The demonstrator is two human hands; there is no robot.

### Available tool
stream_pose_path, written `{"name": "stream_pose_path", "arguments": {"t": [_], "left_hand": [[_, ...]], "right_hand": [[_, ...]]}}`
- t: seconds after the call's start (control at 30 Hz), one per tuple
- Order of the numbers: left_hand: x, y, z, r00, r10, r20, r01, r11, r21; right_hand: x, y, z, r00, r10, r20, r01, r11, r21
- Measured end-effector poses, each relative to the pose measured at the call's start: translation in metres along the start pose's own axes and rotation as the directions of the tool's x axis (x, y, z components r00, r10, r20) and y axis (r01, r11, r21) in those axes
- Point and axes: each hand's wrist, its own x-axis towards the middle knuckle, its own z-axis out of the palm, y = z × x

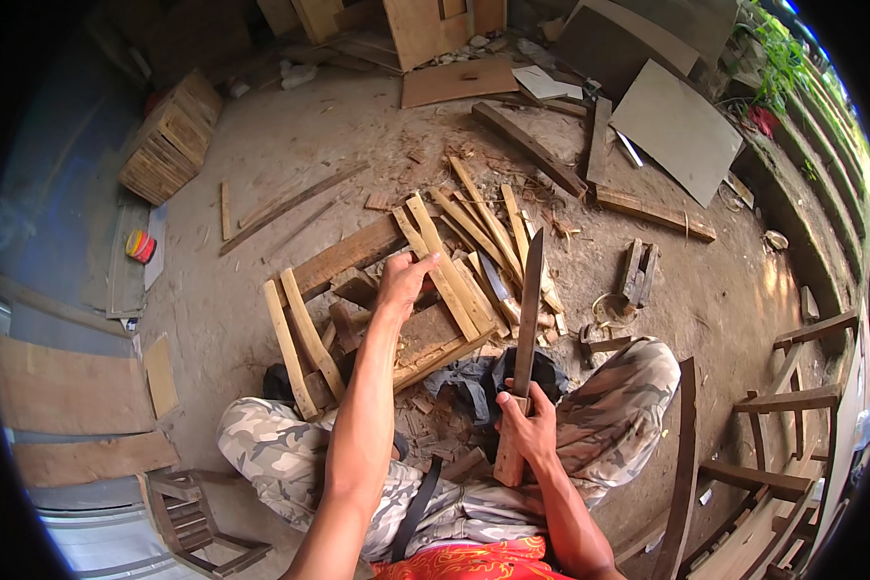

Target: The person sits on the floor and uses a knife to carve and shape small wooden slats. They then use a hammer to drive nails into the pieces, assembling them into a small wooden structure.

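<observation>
Dusty brown dirt ground [290, 155] lies all around, with bits of wood everywhere. The person sits low in grey camouflage trousers [609, 406]. The right hand [524, 425] is wrapped tight around the wooden handle of a long dark machete [529, 309], and its blade points up and away, over the pile. The left hand [403, 280] reaches out, fingers curled on 1 pale flat wooden stick [442, 275] lying on a heap of pale wooden slats [483, 242]. A thick brown plank [343, 256] lies under the heap. A stack of cut wood pieces [171, 137] sits far off to the left, and dark wooden chair frames [793, 416] stand at the right.
</observation>
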Motion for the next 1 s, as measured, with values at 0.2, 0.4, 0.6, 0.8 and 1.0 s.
{"name": "stream_pose_path", "arguments": {"t": [0.2,0.4,0.6,0.8,1.0], "left_hand": [[-0.008,0.002,0.005,1.000,0.012,-0.014,-0.013,0.995,-0.103],[-0.024,0.016,0.009,0.995,-0.082,0.052,0.095,0.939,-0.330],[-0.024,0.033,0.012,0.979,-0.175,0.109,0.206,0.867,-0.454],[-0.019,0.045,0.018,0.947,-0.276,0.165,0.311,0.654,-0.690],[-0.017,0.041,0.032,0.952,-0.245,0.182,0.289,0.540,-0.791]], "right_hand": [[0.000,-0.007,0.005,0.998,0.052,0.046,-0.054,0.998,0.026],[0.012,-0.041,0.014,0.999,-0.047,-0.025,0.045,0.997,-0.063],[0.050,-0.068,0.026,0.975,-0.189,-0.114,0.165,0.968,-0.187],[0.063,-0.054,0.041,0.977,-0.179,-0.113,0.167,0.980,-0.111],[0.064,-0.041,0.045,0.978,-0.179,-0.112,0.173,0.983,-0.060]]}}
